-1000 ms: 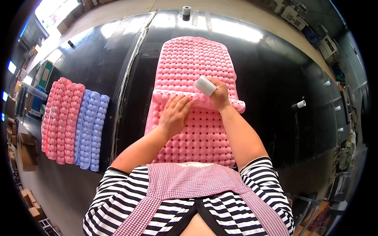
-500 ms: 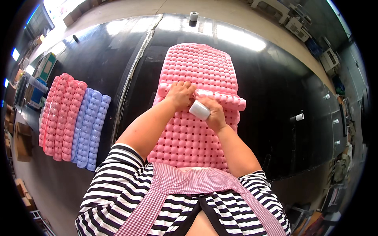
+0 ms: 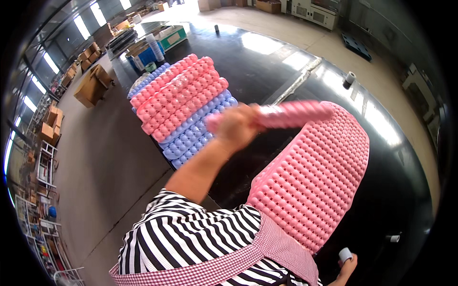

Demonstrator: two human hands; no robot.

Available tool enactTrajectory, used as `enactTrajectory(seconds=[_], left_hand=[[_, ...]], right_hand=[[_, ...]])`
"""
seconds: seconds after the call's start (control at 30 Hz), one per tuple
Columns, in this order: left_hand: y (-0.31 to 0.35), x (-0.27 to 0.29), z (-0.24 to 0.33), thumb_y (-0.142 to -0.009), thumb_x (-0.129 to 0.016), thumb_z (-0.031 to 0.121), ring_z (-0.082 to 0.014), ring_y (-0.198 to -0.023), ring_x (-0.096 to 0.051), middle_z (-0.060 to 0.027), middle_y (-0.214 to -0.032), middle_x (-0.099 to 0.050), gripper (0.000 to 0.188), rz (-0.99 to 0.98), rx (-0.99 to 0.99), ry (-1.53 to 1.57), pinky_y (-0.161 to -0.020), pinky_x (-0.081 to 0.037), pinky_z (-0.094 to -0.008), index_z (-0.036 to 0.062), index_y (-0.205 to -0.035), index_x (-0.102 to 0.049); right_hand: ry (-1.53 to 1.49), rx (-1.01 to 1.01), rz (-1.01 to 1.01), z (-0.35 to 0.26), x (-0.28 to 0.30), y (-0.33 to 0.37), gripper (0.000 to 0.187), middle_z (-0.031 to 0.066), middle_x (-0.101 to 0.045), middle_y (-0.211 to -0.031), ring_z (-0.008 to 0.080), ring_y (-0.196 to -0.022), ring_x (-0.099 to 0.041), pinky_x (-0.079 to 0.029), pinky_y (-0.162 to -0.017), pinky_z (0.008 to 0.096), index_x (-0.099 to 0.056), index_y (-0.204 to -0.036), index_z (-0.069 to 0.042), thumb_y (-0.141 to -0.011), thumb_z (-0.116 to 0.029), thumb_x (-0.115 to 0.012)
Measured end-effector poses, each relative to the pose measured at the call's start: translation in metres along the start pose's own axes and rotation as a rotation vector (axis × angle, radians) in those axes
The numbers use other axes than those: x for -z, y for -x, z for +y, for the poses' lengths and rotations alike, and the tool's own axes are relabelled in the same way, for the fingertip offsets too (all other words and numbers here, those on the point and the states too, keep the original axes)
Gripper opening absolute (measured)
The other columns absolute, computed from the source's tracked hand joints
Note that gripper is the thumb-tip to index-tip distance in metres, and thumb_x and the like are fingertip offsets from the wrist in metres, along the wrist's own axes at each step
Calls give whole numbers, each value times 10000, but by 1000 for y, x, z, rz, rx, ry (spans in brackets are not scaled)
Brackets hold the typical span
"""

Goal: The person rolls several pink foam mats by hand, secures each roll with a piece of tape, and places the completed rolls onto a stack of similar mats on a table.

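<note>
My left hand is wrapped round a rolled pink bubble mat, held up in the air and blurred by motion. A shiny clear band shows round the roll beside my fingers. Close by on the left lies a row of rolled mats, pink rolls and blue rolls. At the lower right my right hand grips a white roll of tape. Between my hands, flat pink bubble mats lie stacked on the black table.
A white roll stands at the table's far edge, another white roll lies at the right, and a small dark cylinder stands far back. Behind the rolled mats is a green box. A cardboard box sits beyond the table's left edge.
My view has swung left. My left hand has lifted the rolled mat off the stack and carried it left towards the other rolls. My right hand has drawn away with the tape.
</note>
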State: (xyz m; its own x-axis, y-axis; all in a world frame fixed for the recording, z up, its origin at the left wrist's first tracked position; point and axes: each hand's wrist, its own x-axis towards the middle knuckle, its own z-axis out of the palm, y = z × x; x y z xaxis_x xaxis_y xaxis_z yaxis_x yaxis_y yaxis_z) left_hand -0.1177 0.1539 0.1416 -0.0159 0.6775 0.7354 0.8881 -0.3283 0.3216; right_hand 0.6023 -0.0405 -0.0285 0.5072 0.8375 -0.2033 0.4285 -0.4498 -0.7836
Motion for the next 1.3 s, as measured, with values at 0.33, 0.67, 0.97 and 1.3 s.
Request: enactTrajectory(seconds=[0.33, 0.67, 0.97, 1.3], left_hand=[[-26, 196, -236, -945, -661, 361, -290, -1241, -599, -93, -1278, -672, 346, -94, 691, -997, -1096, -354, -555, 281, -1281, -685], [-16, 173, -224, -1008, -515, 200, -335, -1344, -552, -99, -1423, -617, 333, -195, 721, -680, -1154, -349, -571, 224, -1287, -696], [140, -20, 24, -922, -727, 171, -381, -1150, -617, -210, -1238, -671, 378, -447, 309, 273, -1036, -478, -450, -25, -1241, -675], [206, -70, 89, -950, -681, 352, -429, -1485, -313, -272, -1598, -356, 821, -643, 331, 125, -1214, -233, -531, -94, -1541, -327]], right_hand=[[-252, -231, 79, 33, -19, -3, 152, 21, -645, -812, 117, -597, -584, -465, -512, 253, -657, -995, -90, -959, -229, -610], [-351, -183, 180, 40, -10, 4, 253, 24, -687, -860, 105, -623, -603, -473, -520, 243, -696, -1034, -101, -996, -321, -578], [-298, -85, 573, -26, -65, 37, 602, 13, -595, -910, 119, -769, -549, -475, -704, 300, -434, -1480, -11, -997, -268, -685], [209, 299, -8, -96, -181, 130, 880, 341, -261, -1619, 461, -1525, -229, -183, -1261, 490, -250, -1554, 132, -947, -326, -693]])
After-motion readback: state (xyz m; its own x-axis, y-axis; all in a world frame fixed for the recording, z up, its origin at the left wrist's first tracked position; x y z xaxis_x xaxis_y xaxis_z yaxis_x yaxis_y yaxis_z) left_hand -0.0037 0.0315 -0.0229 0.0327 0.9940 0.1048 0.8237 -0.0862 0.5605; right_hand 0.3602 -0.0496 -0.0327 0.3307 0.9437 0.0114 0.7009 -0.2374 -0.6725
